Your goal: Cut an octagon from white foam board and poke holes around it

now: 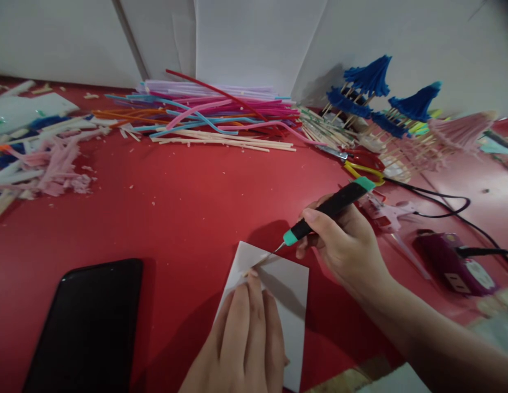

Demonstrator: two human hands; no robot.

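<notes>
My right hand [339, 234] grips a black precision screwdriver-like tool [331, 210] with green ends and a thin metal shaft. Its tip slants down to the left over a white card [292, 305] on the red table. Flat on that card, my left hand [247, 338] has its fingers close together and stretched forward. Under its fingertips a small pale piece [247, 272] is pressed to the card, mostly hidden. The tool's tip reaches close to this piece; whether they touch, I cannot tell.
A black phone [88, 327] lies at left. Pipe cleaners and sticks [221, 114] are piled at the back, scraps [57, 164] at back left. Blue model roofs [368, 79], yellow-handled scissors [364, 171], a pink glue gun [388, 213] and a purple power box [452, 265] stand right.
</notes>
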